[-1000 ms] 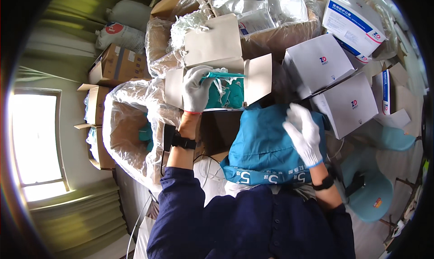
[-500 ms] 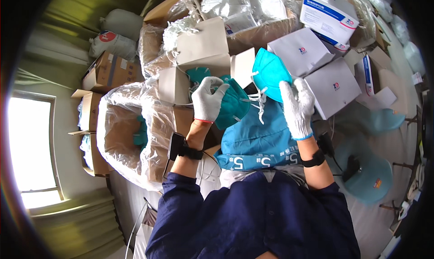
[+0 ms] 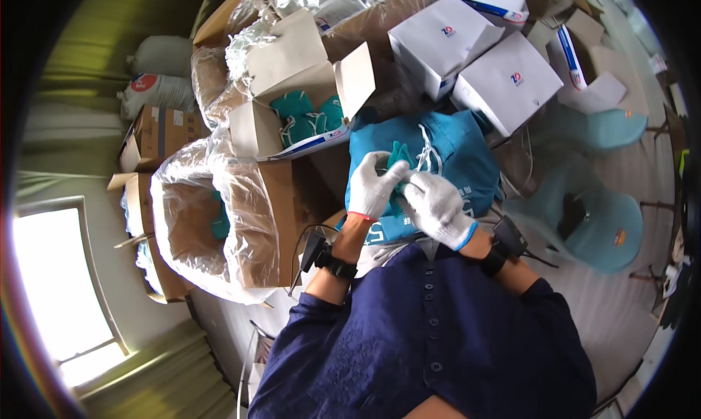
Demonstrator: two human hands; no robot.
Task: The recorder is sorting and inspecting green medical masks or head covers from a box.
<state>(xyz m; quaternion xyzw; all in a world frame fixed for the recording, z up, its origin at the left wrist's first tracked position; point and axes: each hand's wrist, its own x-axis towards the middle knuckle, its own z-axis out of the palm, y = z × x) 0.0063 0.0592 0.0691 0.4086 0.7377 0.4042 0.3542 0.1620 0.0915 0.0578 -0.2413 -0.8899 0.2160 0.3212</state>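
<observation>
Both hands wear white knit gloves and meet in front of the blue apron (image 3: 471, 145). A green cup-shaped face mask (image 3: 399, 153) shows as a narrow piece between them, mostly hidden by the gloves. My left hand (image 3: 374, 183) is closed on its left side, thumb and fingers pinching. My right hand (image 3: 440, 208) is curled in from the right, its fingertips touching the left hand's at the mask. White straps (image 3: 429, 153) lie over the apron just above the hands. Whether more than one mask is held cannot be made out.
An open white box (image 3: 298, 147) with several green masks (image 3: 298, 105) stands ahead left. A plastic-lined carton (image 3: 252, 222) is at my left, with something green inside. Two closed white boxes (image 3: 509, 83) (image 3: 442, 39) stand ahead right. A pale blue chair (image 3: 610, 214) is at right.
My hands have come together, lower and nearer my body, from being apart with a green mask at each. My view has shifted, showing the open box of masks more fully.
</observation>
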